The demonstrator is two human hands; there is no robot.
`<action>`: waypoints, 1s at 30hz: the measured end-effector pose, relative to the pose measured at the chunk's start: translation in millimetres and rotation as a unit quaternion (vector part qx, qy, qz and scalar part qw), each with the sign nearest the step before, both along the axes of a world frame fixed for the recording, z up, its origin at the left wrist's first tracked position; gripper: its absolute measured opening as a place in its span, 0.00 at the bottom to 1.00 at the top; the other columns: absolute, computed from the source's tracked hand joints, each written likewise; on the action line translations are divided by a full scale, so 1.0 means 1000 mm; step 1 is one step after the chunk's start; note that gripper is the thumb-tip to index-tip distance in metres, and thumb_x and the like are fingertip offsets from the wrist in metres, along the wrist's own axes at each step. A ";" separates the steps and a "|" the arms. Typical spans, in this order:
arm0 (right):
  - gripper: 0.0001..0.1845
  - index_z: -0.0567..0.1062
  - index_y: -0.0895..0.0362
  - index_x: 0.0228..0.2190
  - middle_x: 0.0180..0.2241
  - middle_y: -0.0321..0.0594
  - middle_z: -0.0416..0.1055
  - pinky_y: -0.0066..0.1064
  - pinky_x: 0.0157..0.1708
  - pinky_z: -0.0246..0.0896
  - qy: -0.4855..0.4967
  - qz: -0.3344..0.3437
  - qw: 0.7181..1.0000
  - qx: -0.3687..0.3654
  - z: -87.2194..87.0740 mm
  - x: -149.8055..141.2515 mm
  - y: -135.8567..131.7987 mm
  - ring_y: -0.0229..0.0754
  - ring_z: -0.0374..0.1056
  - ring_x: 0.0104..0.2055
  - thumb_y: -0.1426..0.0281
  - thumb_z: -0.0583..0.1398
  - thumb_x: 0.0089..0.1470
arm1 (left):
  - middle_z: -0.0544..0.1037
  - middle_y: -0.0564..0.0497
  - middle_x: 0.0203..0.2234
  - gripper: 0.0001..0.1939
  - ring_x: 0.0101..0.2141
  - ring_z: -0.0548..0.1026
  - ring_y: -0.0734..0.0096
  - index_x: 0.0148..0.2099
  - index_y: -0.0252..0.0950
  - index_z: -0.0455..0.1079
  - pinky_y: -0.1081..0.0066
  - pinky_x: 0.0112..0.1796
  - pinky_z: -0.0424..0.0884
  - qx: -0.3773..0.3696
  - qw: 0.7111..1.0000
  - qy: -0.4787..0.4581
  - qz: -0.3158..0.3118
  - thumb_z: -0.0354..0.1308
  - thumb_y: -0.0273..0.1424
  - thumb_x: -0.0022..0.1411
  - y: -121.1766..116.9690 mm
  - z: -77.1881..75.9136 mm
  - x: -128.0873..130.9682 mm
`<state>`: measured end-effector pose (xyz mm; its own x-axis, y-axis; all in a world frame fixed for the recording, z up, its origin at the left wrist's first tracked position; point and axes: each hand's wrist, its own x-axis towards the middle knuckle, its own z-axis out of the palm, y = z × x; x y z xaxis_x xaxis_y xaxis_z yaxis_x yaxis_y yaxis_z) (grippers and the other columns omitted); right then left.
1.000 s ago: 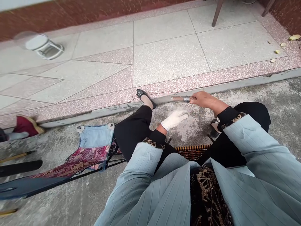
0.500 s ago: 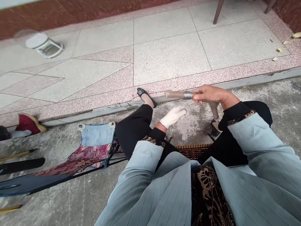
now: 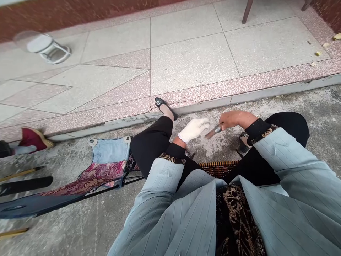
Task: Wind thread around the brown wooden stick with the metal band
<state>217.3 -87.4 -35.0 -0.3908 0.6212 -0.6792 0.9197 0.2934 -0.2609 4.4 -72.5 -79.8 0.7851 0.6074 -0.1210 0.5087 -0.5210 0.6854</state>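
Clock: we are reading directions from the wire-wound tool (image 3: 211,133), with the wall ahead at twelve.
Right hand: our bare right hand (image 3: 234,120), at about two o'clock, is gripping the tool, its fingers curling around one end.
Wire-wound tool: it is slanting in the air between our hands, above the concrete (image 3: 207,153); its silvery wire band is sitting next to the fist and its free end is pointing toward eight o'clock.
Left hand: our gloved left hand (image 3: 194,129), at about nine o'clock, is reaching toward it with fingers partly bent; we are not able to tell whether they are pinching anything small.
Done: the glove is covering our left hand and the tool is already resting firmly in the right grasp.
Left: the free end is lying near the gloved fingertips, apparently apart from them; as we are judging it, the work is under way, but we are not seeing enough to tell how much is remaining.
Wicker edge: its woven strip (image 3: 220,169) is showing at six o'clock, between our knees.
Sling chair: its patched cloth (image 3: 109,151) is stretching toward nine o'clock.
Red shoe: another person's shoe (image 3: 34,138) is resting farther out at nine.
White stool: it (image 3: 39,43) is standing at ten.
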 end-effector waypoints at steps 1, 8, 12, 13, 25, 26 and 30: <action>0.09 0.80 0.58 0.32 0.29 0.42 0.74 0.30 0.27 0.53 0.034 0.017 0.999 -0.036 0.001 0.001 -0.001 0.40 0.66 0.29 0.66 0.62 0.51 | 0.74 0.52 0.28 0.15 0.31 0.69 0.70 0.39 0.34 0.72 0.72 0.35 0.61 0.002 1.000 0.002 0.007 0.46 0.36 0.65 0.002 0.000 -0.001; 0.12 0.79 0.57 0.35 0.22 0.33 0.68 0.28 0.28 0.51 0.247 -0.005 0.964 -0.101 0.022 0.021 0.003 0.35 0.61 0.26 0.64 0.61 0.51 | 0.76 0.49 0.32 0.16 0.34 0.71 0.68 0.41 0.32 0.72 0.71 0.36 0.65 -0.065 0.995 -0.047 0.055 0.47 0.37 0.65 0.008 -0.015 0.006; 0.15 0.79 0.57 0.38 0.25 0.35 0.70 0.28 0.29 0.53 0.294 -0.090 0.950 -0.062 0.029 0.030 0.004 0.36 0.62 0.27 0.61 0.60 0.53 | 0.74 0.48 0.28 0.19 0.28 0.69 0.73 0.42 0.30 0.71 0.74 0.30 0.65 -0.214 0.968 -0.114 0.061 0.51 0.43 0.65 -0.006 -0.029 0.015; 0.15 0.78 0.57 0.38 0.26 0.36 0.70 0.29 0.29 0.53 0.290 -0.116 0.949 -0.045 0.029 0.030 0.005 0.36 0.63 0.27 0.61 0.60 0.54 | 0.71 0.50 0.24 0.21 0.25 0.67 0.75 0.41 0.30 0.71 0.75 0.27 0.63 -0.248 0.959 -0.123 0.058 0.50 0.44 0.65 -0.011 -0.030 0.017; 0.08 0.80 0.59 0.32 0.31 0.46 0.74 0.34 0.31 0.53 0.011 -0.029 1.000 0.006 0.002 -0.003 0.000 0.45 0.67 0.32 0.67 0.64 0.50 | 0.72 0.52 0.26 0.17 0.28 0.67 0.74 0.36 0.32 0.72 0.73 0.34 0.62 -0.102 0.993 -0.051 -0.019 0.49 0.39 0.64 -0.001 -0.010 0.006; 0.07 0.80 0.58 0.31 0.29 0.43 0.73 0.33 0.31 0.53 0.040 -0.004 0.999 -0.031 0.003 -0.002 -0.002 0.43 0.66 0.30 0.68 0.64 0.50 | 0.73 0.52 0.28 0.16 0.30 0.68 0.73 0.38 0.32 0.73 0.73 0.36 0.63 -0.088 0.995 -0.045 -0.026 0.49 0.39 0.64 0.002 -0.011 0.005; 0.10 0.80 0.56 0.35 0.23 0.34 0.70 0.29 0.29 0.52 0.191 0.026 0.971 -0.142 0.014 0.011 -0.002 0.37 0.62 0.27 0.65 0.62 0.51 | 0.74 0.50 0.30 0.18 0.31 0.69 0.71 0.39 0.30 0.73 0.73 0.36 0.64 -0.129 0.988 -0.076 -0.029 0.50 0.40 0.64 0.005 -0.019 0.005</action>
<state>228.5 -89.3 -21.2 -0.6742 0.4030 -0.6189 0.7253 0.2032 -0.6578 9.8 -67.8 -98.4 0.8385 0.5254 -0.1445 0.3644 -0.3435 0.8656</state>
